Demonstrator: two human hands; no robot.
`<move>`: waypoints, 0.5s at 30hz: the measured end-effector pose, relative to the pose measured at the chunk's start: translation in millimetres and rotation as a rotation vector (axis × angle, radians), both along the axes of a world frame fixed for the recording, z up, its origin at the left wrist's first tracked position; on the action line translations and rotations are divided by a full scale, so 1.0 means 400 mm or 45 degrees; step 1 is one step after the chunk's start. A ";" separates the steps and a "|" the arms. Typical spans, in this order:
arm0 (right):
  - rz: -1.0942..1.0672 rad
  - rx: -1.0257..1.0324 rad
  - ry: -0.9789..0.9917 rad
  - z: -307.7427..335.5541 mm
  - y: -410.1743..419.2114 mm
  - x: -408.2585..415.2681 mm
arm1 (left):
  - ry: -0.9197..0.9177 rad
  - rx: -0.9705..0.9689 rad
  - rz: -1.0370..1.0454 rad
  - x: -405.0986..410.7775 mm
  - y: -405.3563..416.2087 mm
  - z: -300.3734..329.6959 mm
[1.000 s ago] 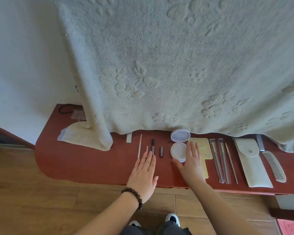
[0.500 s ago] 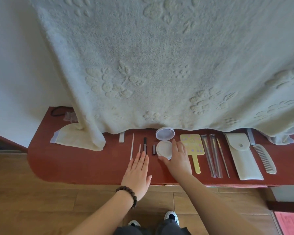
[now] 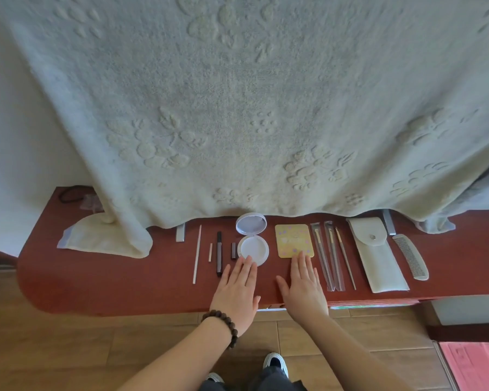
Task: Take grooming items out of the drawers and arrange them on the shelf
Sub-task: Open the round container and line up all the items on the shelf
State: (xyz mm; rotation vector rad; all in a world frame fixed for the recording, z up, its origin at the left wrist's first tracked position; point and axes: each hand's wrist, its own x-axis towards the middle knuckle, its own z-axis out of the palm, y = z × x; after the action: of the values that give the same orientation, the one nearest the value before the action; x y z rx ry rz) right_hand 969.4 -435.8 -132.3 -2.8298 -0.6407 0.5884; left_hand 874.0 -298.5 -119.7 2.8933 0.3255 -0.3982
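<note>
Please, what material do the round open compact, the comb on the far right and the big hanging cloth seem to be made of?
The round compact looks like smooth white plastic with a slight sheen; its lid stands open. The comb seems grey plastic or metal; the matt tone leaves it open. The hanging cloth looks like terry towelling, with a looped pile and raised flower patterns.

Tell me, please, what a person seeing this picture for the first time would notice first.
First, the big pale towel hanging over the back of the red shelf. Then the neat row of grooming items below it, with the open white compact in the middle and the comb at the far right. The left hand and right hand lie flat near the front edge.
</note>
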 end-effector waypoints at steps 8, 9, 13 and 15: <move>-0.045 -0.045 0.062 0.005 0.058 -0.038 | 0.050 0.059 0.012 -0.004 0.007 0.003; -0.044 -0.046 0.068 0.007 0.059 -0.037 | 0.050 0.063 0.014 -0.003 0.008 0.004; -0.033 -0.051 0.092 0.014 0.059 -0.033 | 0.039 0.065 0.026 0.001 0.003 0.010; -0.045 -0.009 0.083 0.023 0.048 -0.026 | 0.008 0.062 0.022 0.004 -0.009 0.013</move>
State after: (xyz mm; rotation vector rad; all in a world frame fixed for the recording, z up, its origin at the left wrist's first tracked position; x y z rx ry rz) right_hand 959.0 -416.6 -123.1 -2.8093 -0.5774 0.6745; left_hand 875.8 -302.0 -114.4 2.9353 0.3663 -0.4021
